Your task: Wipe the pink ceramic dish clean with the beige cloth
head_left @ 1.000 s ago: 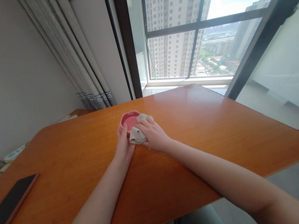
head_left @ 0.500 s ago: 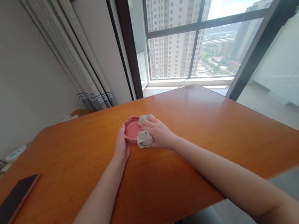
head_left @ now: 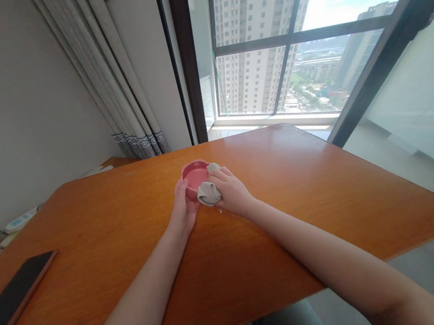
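Observation:
A small round pink dish point(head_left: 195, 175) with a raised, wavy rim is held above the table, its inside tilted toward me. My left hand point(head_left: 183, 205) grips it from the left and below, thumb on the near rim. In my right hand point(head_left: 231, 190) is a bunched light-grey cloth point(head_left: 208, 193), pressed against the dish's right side. One end of the cloth bulges out on the near side, and another part shows at the far rim. The fingertips of my right hand are partly hidden by the cloth.
The orange-brown wooden table point(head_left: 117, 290) spreads beneath both arms. A dark, flat phone-like slab point(head_left: 15, 301) with a reddish edge lies at the left. Beyond stand a grey curtain point(head_left: 102, 71) and a large window point(head_left: 288, 38). A white power strip point(head_left: 22, 219) sits past the left edge.
The dish has risen slightly, shifted right and tipped more toward me. My left hand has turned with it, and the cloth has moved along the dish's right rim.

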`<state>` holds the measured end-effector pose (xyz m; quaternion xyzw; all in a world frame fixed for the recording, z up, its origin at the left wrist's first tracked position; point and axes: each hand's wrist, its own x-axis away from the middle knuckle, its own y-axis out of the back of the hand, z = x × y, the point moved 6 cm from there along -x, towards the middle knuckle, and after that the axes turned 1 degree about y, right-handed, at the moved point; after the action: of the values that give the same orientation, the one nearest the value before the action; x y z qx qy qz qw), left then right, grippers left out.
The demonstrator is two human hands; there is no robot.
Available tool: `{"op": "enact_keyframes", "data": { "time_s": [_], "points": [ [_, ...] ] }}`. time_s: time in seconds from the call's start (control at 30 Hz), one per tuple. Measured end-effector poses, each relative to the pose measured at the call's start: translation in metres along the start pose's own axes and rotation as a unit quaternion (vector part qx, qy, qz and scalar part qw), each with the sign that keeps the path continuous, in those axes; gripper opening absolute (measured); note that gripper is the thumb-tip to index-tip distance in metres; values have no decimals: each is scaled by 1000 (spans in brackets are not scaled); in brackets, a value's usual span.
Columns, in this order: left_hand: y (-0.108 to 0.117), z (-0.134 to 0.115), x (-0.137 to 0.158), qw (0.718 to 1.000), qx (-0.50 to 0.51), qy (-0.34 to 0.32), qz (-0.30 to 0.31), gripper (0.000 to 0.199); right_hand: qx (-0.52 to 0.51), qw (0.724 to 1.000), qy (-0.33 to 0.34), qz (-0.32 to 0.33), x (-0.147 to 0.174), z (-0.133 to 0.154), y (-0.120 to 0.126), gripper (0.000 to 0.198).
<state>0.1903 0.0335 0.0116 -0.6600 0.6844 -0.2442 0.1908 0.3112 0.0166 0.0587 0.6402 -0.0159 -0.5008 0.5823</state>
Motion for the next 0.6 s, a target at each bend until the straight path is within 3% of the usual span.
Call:
{"op": "enact_keyframes", "data": {
  "time_s": [0.1,0.2,0.3,0.43,0.6],
  "points": [
    [8,-4,-5,999,-24,37,21,49,8,996,81,24,1,3,3,14],
    [20,-7,-10,999,-47,21,-5,41,25,992,114,46,2,8,0,14],
    [26,-7,-13,998,-49,-16,-44,34,25,994,96,56,2,9,-4,18],
    [23,-6,-11,996,28,-59,-68,30,12,997,73,39,3,18,-9,31],
    [11,10,-7,996,81,19,-42,29,45,999,28,6,4,30,-15,38]
  ]
}}
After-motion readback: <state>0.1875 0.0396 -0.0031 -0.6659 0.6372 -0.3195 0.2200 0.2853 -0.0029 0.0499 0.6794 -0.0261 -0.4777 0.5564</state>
